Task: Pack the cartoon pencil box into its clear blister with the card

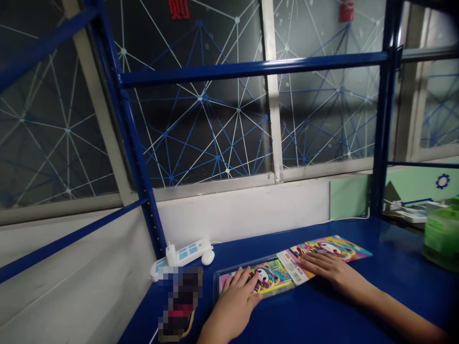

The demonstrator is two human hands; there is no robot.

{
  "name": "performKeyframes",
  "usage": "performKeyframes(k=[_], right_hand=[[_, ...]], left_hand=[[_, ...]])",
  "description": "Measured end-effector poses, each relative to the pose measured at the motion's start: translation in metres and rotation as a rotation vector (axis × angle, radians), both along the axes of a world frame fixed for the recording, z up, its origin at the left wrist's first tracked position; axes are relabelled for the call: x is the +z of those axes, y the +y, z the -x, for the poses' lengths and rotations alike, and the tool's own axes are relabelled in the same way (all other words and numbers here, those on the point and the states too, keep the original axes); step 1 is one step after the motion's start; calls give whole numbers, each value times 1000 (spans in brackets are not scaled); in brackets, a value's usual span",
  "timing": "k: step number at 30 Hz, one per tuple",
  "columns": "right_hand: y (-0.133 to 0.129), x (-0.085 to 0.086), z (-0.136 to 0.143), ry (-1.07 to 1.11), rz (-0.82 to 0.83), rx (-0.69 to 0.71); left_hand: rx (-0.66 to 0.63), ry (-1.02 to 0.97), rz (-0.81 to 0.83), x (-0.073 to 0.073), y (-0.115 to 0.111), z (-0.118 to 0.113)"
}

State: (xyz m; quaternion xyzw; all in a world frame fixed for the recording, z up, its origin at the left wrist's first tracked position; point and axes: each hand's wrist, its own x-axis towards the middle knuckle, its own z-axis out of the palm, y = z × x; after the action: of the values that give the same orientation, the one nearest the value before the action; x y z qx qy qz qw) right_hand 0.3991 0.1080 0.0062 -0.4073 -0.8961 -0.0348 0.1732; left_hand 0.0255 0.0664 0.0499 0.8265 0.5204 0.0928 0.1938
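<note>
A pencil box (278, 272) with a colourful cartoon print lies in a clear plastic package on the blue table. My left hand (234, 301) rests on it with the fingers spread, covering its left part. To the right, a printed card (346, 248) in matching colours, with a white label strip reading "Pencil Box", slants away from the box and meets its right end. My right hand (326, 268) lies flat across the card, near the white strip, with its fingers stretched out. Whether the card is joined to the package I cannot tell.
A white power strip (195, 252) and a small white rounded object (208, 258) are at the back left. Nearer stands a pixelated dark object (181, 306). Blue frame posts (382, 119) rise at the back, and a green container (442, 236) is at the right edge.
</note>
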Motion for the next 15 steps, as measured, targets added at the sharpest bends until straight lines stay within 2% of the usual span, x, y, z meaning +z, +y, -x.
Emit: performKeyframes(k=[3,8,11,13,15], right_hand=[[17,0,-16,1,-40,-11],[35,13,-34,123,-171,-183],[17,24,-16,133,-235,-165],[-9,25,11,68,-252,-33],[-39,18,44,-43,-273,125]], left_hand=[[11,-6,-30,-3,4,1],[21,-40,-70,-8,10,4],[56,-81,-96,-11,16,2],[79,-114,-107,-13,22,1],[91,-146,-111,-12,29,0]])
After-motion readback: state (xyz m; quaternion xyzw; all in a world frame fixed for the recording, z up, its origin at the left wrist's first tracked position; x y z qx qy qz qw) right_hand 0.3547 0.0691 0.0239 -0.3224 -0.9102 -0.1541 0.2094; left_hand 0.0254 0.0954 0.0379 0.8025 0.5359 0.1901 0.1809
